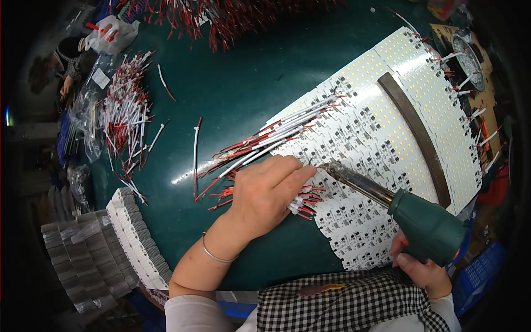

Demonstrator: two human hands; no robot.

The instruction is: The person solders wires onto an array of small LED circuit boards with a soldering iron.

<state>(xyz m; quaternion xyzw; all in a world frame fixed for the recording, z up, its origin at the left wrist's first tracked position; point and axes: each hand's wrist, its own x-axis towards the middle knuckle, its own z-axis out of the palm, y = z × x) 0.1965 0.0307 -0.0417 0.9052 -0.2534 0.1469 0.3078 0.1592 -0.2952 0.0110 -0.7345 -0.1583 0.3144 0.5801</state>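
My left hand (271, 191) is closed around a bunch of short red-and-white wires (303, 203), whose ends poke out below the fingers. Thumb and index finger pinch together at the circuit boards, but what sits between their tips is too small to make out. In my right hand (423, 271) is a green soldering gun (426, 227), its metal tip touching or just above the boards beside my left fingertips. A large sheet of white LED circuit boards (365, 138) lies slanted across the table. More sleeved wires (293, 123) rest on its left edge.
A dark curved bar (415, 133) lies across the sheet. Loose wires form a heap (127, 105) at left, near stacked white boards (138, 238). Red-and-black wires (221, 22) hang over the far edge. A metal dish (469, 63) stands far right; another person (69, 66) is at upper left.
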